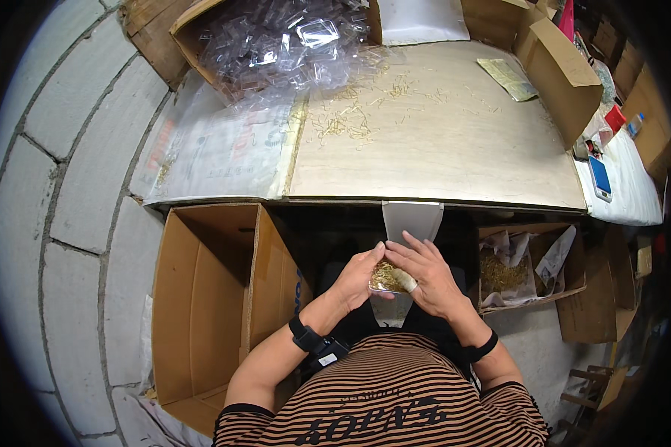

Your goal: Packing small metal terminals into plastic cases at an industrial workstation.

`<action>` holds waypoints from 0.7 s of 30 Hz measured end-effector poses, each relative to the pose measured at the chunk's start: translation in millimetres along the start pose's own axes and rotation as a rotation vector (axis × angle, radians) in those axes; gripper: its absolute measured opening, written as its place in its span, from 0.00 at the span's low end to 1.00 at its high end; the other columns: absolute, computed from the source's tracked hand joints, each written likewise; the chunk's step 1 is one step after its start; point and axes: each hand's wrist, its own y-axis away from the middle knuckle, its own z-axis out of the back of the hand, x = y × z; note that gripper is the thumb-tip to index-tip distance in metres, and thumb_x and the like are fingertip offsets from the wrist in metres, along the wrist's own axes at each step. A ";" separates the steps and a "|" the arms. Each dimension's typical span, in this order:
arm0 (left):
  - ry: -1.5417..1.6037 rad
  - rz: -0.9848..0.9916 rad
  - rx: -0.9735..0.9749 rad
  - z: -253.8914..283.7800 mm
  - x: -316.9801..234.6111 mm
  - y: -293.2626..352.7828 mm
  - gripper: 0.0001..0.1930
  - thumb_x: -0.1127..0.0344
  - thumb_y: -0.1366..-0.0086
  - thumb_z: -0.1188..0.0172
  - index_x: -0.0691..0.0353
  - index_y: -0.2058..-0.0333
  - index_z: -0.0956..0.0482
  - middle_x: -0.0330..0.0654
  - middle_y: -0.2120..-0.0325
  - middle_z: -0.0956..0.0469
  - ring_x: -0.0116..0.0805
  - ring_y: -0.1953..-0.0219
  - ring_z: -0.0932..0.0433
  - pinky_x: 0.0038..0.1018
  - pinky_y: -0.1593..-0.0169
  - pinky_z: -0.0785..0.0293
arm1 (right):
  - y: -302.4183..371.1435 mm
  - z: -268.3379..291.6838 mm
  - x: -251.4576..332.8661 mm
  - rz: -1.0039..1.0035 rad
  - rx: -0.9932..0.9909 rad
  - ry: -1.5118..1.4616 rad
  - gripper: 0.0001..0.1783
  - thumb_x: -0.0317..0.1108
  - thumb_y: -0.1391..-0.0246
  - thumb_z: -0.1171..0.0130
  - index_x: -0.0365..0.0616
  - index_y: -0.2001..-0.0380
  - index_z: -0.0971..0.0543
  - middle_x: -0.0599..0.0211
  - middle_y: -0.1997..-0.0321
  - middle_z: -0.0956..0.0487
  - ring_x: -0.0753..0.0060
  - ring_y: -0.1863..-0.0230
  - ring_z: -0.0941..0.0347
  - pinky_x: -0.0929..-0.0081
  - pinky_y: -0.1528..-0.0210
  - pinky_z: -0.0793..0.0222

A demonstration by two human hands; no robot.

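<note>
My left hand (355,281) is closed around a small clear plastic box (382,289) in front of my body, its thumb along the far side. Thin gold-coloured metal pieces (385,274), pins or hooks by their look, lie inside the box. Over the box's right side stretches my right hand (438,281), its fingers extended and a little apart. A whitish wrapping covers the right thumb (404,280), which rests at the box. The fingers hide part of the box, so I cannot tell how its lid sits.
Beyond my hands stands a pale tabletop (440,156) with loose gold pieces (343,119). A carton of clear plastic boxes (291,45) lies at the far left. A tall cardboard box (201,298) is left of me; a carton (503,272) with gold pieces sits right. A blue-topped scale (600,177) is farther right.
</note>
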 end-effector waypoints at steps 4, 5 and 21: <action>0.022 -0.014 -0.013 0.0 -2.5 0.9 0.21 0.50 0.30 0.60 0.63 0.58 0.29 0.41 0.67 0.23 0.30 0.69 0.20 0.28 0.75 0.19 | 1.8 7.3 4.0 0.025 0.011 0.099 0.27 0.32 0.47 0.48 0.52 0.42 0.34 0.64 0.38 0.35 0.54 0.33 0.48 0.44 0.36 0.54; 0.028 -0.017 -0.030 -3.6 -5.5 2.7 0.21 0.50 0.31 0.59 0.63 0.57 0.29 0.41 0.67 0.23 0.30 0.69 0.20 0.28 0.75 0.19 | 3.4 7.7 0.3 -0.010 -0.068 0.010 0.26 0.34 0.47 0.48 0.52 0.42 0.34 0.65 0.38 0.35 0.55 0.33 0.49 0.43 0.36 0.55; 0.009 -0.259 -0.081 15.8 -73.2 39.4 0.13 0.68 0.36 0.46 0.64 0.54 0.30 0.43 0.63 0.23 0.32 0.65 0.20 0.27 0.73 0.18 | -33.7 13.6 49.1 0.138 -0.207 0.145 0.27 0.34 0.50 0.42 0.46 0.45 0.32 0.66 0.39 0.34 0.60 0.34 0.44 0.45 0.36 0.56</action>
